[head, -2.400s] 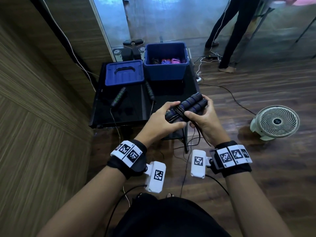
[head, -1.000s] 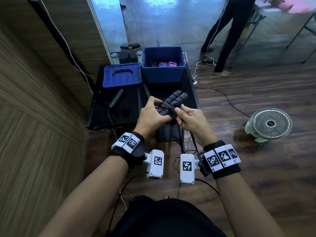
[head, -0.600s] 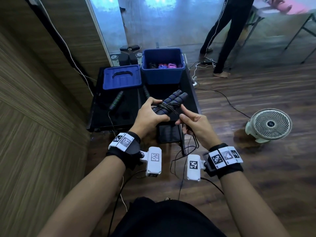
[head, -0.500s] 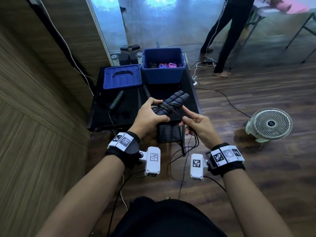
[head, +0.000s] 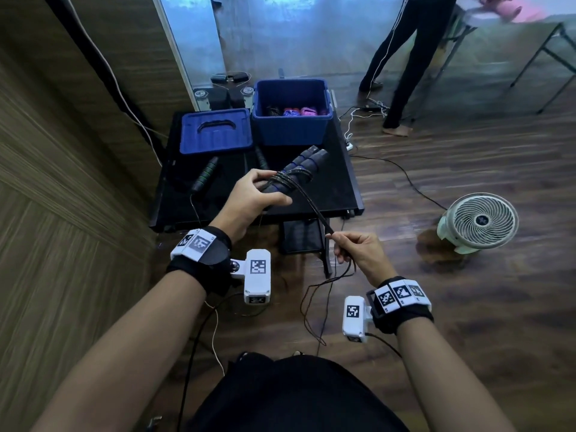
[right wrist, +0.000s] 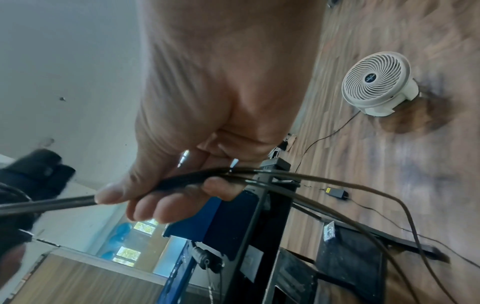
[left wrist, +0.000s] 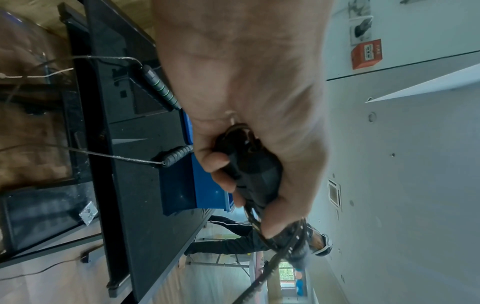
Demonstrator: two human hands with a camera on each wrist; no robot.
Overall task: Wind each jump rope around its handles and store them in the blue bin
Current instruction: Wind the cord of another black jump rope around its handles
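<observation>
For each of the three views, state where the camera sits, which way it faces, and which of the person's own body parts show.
Head: on the head, facing forward and down; both forearms, left hand, right hand.
Left wrist: along the left hand gripping the jump rope handles, toward the black table.
Right wrist: along the right hand pinching the rope, toward the white fan.
Shared: head and right wrist show the fan.

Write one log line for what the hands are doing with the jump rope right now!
step: winding | left hand: grips paired handles | right hand: pinches rope, pulled out | blue bin: open
</observation>
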